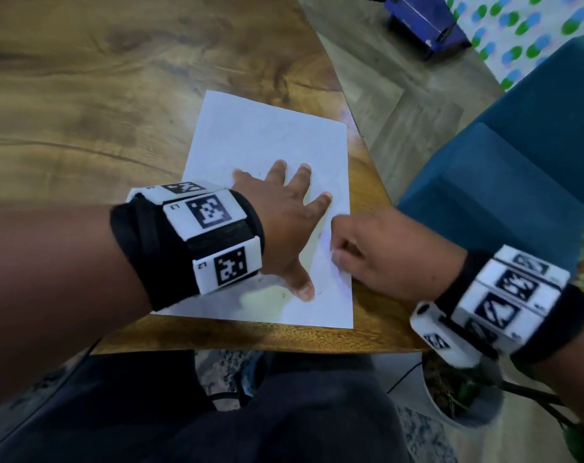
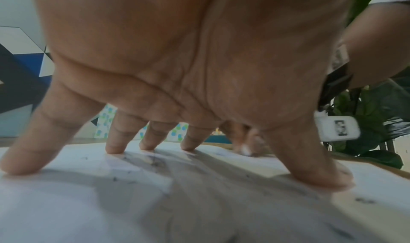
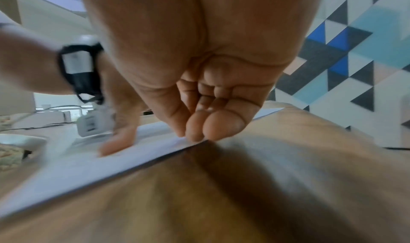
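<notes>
A white sheet of paper [image 1: 267, 135] lies on the wooden table [image 1: 100, 95] near its front right corner. My left hand [image 1: 277, 228] presses flat on the sheet's near half with fingers spread wide. In the left wrist view all the fingertips [image 2: 22, 166] touch the paper [image 2: 66, 203], which carries faint marks. My right hand [image 1: 342, 255] is at the sheet's right edge, fingers curled. In the right wrist view its thumb and fingertips [image 3: 199, 132] bunch together and pinch that edge of the paper [image 3: 88, 168]. The left thumb [image 3: 119, 141] presses down just beyond.
The table's front edge [image 1: 250, 342] and right edge run close to the sheet. A blue armchair [image 1: 517, 162] stands to the right, a potted plant [image 1: 461, 396] on the floor below my right wrist. A blue box [image 1: 424, 18] sits on the floor further back.
</notes>
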A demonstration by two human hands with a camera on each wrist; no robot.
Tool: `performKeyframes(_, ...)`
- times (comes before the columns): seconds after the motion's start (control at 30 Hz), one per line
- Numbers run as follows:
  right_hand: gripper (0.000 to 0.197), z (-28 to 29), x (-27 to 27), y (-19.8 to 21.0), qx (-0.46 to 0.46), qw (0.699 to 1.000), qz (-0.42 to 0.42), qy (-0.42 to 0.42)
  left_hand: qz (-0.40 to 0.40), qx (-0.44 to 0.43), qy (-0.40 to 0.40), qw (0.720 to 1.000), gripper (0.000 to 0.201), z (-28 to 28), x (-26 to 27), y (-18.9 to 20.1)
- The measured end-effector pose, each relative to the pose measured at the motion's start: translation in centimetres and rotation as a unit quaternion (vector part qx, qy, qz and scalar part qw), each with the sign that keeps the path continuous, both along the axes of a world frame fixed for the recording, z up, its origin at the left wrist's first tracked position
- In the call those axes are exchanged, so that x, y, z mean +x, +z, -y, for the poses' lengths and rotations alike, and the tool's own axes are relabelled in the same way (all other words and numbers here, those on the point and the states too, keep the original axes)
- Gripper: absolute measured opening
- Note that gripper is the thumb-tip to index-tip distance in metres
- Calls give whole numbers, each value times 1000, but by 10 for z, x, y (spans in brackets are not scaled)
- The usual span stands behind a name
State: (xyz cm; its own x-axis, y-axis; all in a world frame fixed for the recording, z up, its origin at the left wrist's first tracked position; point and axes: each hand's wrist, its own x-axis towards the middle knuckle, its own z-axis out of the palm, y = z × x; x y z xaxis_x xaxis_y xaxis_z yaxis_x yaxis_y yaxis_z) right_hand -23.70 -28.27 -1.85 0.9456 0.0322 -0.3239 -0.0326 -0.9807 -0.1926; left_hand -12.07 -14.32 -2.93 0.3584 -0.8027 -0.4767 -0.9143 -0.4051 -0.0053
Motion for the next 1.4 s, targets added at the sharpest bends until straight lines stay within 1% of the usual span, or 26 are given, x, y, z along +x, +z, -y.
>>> performKeyframes(0.1, 10, 19, 30, -3, -18, 997, 48, -54, -1, -6, 1, 1000, 141, -2, 1, -1)
performKeyframes(0.17, 11, 29, 43, -5, -33, 995, 57, -80, 3, -5, 1, 1000, 141, -2, 0, -1)
performKeyframes(0.23, 10, 28, 42, -6, -35, 994, 57, -89, 1, -5, 4, 1000, 141, -1, 0, 0)
performKeyframes(0.3, 10, 17, 27, -3, -14, 996, 43, -70, -6, -6, 9, 1000, 141, -1, 0, 0)
performKeyframes(0.4, 10, -9, 0, -1, 38, 999, -13, -13, -1, 0, 4, 1000, 140, -1, 0, 0)
performKeyframes(0.47, 9, -14, -3, -2, 37, 999, -26, 14, 3, 1, 2, 1000, 139, 0, 0, -1)
performKeyframes(0.5, 9, -11, 1, -2, 30, 999, -18, 11, 3, -1, 3, 1000, 139, 0, 0, -1)
performKeyframes(0.63, 8, 16, 33, -2, 4, 997, 43, -64, -5, 1, 8, 1000, 140, -1, -1, 0)
performKeyframes(0.7, 11, 24, 42, -3, -19, 995, 54, -78, -3, 0, 9, 1000, 140, -1, -1, 0)
performKeyframes(0.8, 10, 15, 33, -2, -12, 997, 45, -64, -4, 3, 13, 1000, 139, -2, -1, 1)
performKeyframes(0.93, 8, -19, 4, 1, 63, 998, -16, -2, -9, 2, 18, 1000, 143, -3, 1, 0)
performKeyframes(1.0, 8, -22, 3, 0, 63, 998, -18, 18, -6, -4, 18, 1000, 146, -4, 1, -2)
performKeyframes(1.03, 8, -17, 7, -1, 54, 998, -7, 11, -7, -5, 19, 1000, 147, -5, 2, -2)
performKeyframes(1.13, 8, 8, 31, -4, 17, 998, 39, -53, -14, -7, 25, 1000, 146, -7, 2, -1)
performKeyframes(1.23, 11, 29, 50, -5, -24, 993, 58, -99, -21, -8, 29, 999, 146, -8, 3, -2)
performKeyframes(1.3, 12, 24, 49, -5, -30, 993, 60, -94, -26, -9, 31, 999, 146, -7, 3, -2)
performKeyframes(1.4, 11, -3, 29, -3, 8, 999, 36, -31, -34, -11, 33, 999, 146, -7, 2, -2)
